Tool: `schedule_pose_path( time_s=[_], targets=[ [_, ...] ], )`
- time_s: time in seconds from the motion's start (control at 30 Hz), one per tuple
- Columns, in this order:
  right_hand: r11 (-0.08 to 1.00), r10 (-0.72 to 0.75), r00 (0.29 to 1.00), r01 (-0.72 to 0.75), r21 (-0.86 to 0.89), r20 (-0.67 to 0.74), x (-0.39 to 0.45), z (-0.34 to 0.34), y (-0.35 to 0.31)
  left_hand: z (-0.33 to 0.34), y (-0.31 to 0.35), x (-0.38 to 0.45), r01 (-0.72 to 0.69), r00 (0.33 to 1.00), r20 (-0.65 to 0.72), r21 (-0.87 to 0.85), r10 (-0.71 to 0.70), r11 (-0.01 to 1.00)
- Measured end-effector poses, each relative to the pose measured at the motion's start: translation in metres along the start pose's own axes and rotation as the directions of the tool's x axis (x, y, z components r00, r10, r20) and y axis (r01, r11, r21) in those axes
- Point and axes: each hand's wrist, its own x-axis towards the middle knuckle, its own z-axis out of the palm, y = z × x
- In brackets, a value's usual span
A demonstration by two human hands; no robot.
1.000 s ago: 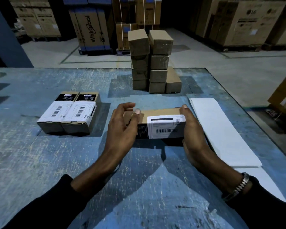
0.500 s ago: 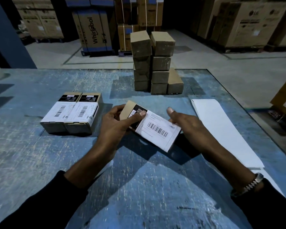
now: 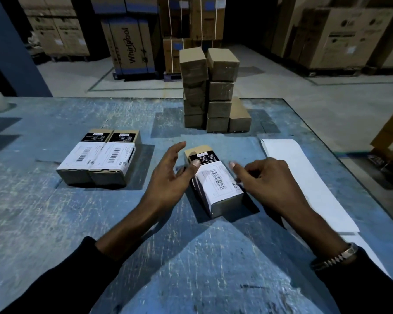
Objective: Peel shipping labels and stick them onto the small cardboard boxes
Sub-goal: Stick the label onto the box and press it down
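A small brown cardboard box with a white barcode label (image 3: 214, 181) wrapped over its top lies flat on the scratched blue tabletop (image 3: 55, 223), and everything else is placed from it. The left hand (image 3: 168, 175) sits just to its left, fingers spread and mostly straight, with the thumb tip resting on the box's top near the black printed band; it grips nothing. The right hand (image 3: 268, 180) is just to the box's right, fingers loosely curled and the index finger pointing toward the label; whether it touches the box cannot be told, and it holds nothing. Left of the box, well apart, two more labelled cardboard boxes (image 3: 100, 157) lie side by side, touching. Behind the box, farther across the tabletop, stands a stack of plain brown cardboard boxes (image 3: 210, 89) in two columns. To the box's right, beyond the right hand, lies a long white sheet of label backing paper (image 3: 309, 184).
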Motion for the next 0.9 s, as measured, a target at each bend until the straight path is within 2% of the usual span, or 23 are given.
schedule_pose_path(
  time_s=[0.07, 0.1, 0.17, 0.23, 0.3, 0.4, 0.53, 0.6, 0.67, 0.73, 0.83, 0.9],
  targets=[
    [0.969, 0.055, 0.996, -0.038, 0.246, -0.066, 0.004, 0.003, 0.001, 0.009, -0.002, -0.01, 0.073, 0.997, 0.007, -0.091, -0.072, 0.993],
    [0.936, 0.068, 0.997, -0.049, 0.35, -0.042, 0.004, 0.009, -0.001, 0.016, -0.004, -0.016, 0.1, 0.995, 0.031, -0.121, -0.097, 0.988],
    [0.908, 0.026, 0.997, -0.055, 0.416, 0.074, -0.003, 0.023, -0.007, 0.031, -0.011, -0.025, 0.105, 0.992, 0.072, -0.069, -0.1, 0.992],
    [0.92, -0.039, 0.972, -0.056, 0.388, 0.232, -0.014, 0.035, -0.011, 0.043, -0.015, -0.031, 0.063, 0.991, 0.107, 0.121, -0.077, 0.991],
    [0.925, -0.096, 0.938, -0.04, 0.378, 0.333, -0.02, 0.039, -0.014, 0.045, -0.017, -0.033, -0.007, 0.99, 0.134, 0.333, -0.04, 0.943],
    [0.961, -0.112, 0.922, 0.005, 0.278, 0.371, -0.02, 0.033, -0.019, 0.041, -0.02, -0.031, -0.089, 0.986, 0.165, 0.526, 0.001, 0.846],
    [0.973, -0.003, 0.923, -0.086, 0.213, 0.384, -0.023, 0.022, -0.021, 0.035, -0.027, -0.03, -0.093, 0.985, 0.17, 0.551, -0.003, 0.83],
    [0.983, -0.007, 0.918, -0.066, 0.172, 0.395, -0.023, 0.019, -0.016, 0.032, -0.035, -0.03, -0.142, 0.977, 0.215, 0.637, 0.003, 0.757],
    [1.0, -0.026, 0.898, 0.029, 0.0, 0.439, -0.019, 0.017, -0.012, 0.03, -0.038, -0.028, -0.165, 0.967, 0.254, 0.717, -0.034, 0.677],
    [0.985, 0.001, 0.876, 0.081, -0.15, 0.481, -0.016, 0.013, -0.015, 0.029, -0.033, -0.031, -0.128, 0.966, 0.245, 0.734, -0.084, 0.667],
    [0.988, 0.137, 0.815, -0.069, -0.141, 0.563, -0.018, 0.004, -0.019, 0.029, -0.03, -0.033, -0.105, 0.965, 0.234, 0.752, -0.115, 0.65],
    [0.988, 0.147, 0.843, -0.096, -0.124, 0.518, -0.018, 0.006, -0.017, 0.029, -0.032, -0.032, -0.093, 0.965, 0.228, 0.753, -0.125, 0.651]
  ],
)
